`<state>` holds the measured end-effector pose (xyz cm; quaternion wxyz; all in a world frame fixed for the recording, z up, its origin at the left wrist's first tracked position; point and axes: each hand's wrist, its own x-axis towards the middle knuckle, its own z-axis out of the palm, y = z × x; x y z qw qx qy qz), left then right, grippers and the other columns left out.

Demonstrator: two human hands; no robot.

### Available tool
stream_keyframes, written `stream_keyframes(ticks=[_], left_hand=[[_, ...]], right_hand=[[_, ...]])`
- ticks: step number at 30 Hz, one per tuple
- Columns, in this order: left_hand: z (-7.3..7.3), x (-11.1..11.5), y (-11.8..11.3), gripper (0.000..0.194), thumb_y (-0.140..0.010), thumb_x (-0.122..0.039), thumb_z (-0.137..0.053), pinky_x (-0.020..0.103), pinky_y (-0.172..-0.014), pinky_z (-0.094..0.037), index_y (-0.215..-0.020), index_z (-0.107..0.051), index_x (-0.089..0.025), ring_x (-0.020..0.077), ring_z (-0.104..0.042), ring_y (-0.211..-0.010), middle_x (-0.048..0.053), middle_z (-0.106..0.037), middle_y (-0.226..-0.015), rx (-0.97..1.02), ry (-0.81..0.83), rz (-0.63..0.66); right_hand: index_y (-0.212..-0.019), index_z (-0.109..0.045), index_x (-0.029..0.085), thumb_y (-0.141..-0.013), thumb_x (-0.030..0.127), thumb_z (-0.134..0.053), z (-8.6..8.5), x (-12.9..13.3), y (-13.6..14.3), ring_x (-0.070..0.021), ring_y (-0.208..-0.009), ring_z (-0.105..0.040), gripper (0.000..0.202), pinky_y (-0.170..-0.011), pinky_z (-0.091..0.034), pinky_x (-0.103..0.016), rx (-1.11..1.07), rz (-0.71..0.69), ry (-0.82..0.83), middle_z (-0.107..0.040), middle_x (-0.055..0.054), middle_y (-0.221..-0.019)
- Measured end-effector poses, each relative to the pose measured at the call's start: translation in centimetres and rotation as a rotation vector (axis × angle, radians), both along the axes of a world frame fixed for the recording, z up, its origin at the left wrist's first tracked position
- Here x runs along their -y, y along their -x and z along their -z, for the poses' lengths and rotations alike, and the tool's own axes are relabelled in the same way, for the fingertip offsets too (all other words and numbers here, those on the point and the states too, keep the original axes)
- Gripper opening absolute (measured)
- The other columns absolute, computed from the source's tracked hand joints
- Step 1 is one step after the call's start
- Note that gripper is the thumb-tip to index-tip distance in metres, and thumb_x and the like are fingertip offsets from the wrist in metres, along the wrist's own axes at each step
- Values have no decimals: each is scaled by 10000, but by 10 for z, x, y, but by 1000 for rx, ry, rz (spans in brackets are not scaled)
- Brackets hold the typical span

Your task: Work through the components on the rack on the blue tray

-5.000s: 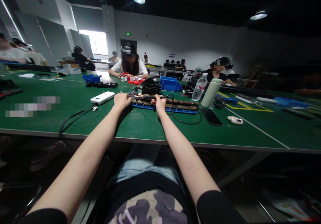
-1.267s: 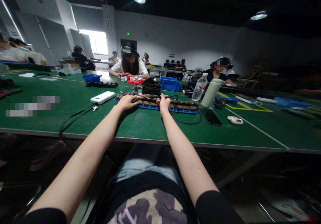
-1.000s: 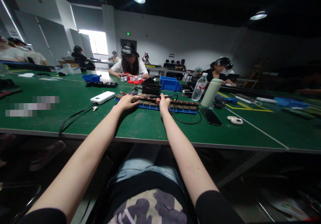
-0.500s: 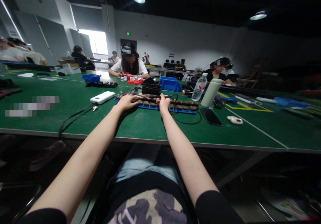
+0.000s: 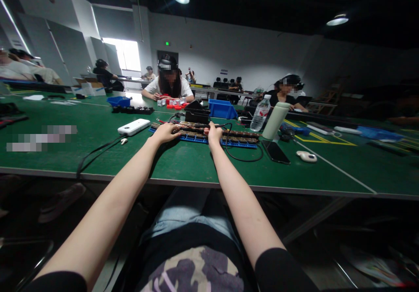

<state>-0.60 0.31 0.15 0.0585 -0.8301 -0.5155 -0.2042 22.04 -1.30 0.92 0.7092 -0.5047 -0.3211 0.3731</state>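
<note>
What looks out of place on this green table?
One thing: a small white earbud-like piece lies loose near the white device, well away from the cream case across the table. I see no spill.

Wearing plain black tee (image 5: 193,237), short sleeves (image 5: 282,271) ending around elbow level, leaving forearms (image 5: 250,211) bare. Big camo print (image 5: 199,268) covering front of tee, mixing dusty purple-grey, beige and near-black blotches, couple of pale pinkish strokes running through lower left bit. Also sporting light-blue jeans (image 5: 193,218), looking kinda faded, going paler over thighs just past black fabric.
</note>
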Motion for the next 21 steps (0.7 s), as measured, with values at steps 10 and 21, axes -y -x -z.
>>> stream_keyframes(ticks=[10,21], left_hand=[[2,-3,2,438,-967,-471,-600,335,-975,-557,-1239,-825,-210,298,-748,-1146,118,-826,-1223,-33,-1,0],[0,0,1,457,-965,-477,-578,364,-996,-560,-1251,-818,-212,317,-745,-1168,126,-822,-1237,-28,15,-4]], right_hand=[[-739,-615,190,-1000,184,-657,0,0,0,-109,-460,-594,264,-550,-556,-201,-22,-3,4,-595,55,-497],[-772,-651,176,-995,181,-660,-2,3,1,-114,-449,-586,223,-533,-555,-202,-29,-4,3,-590,49,-483]])
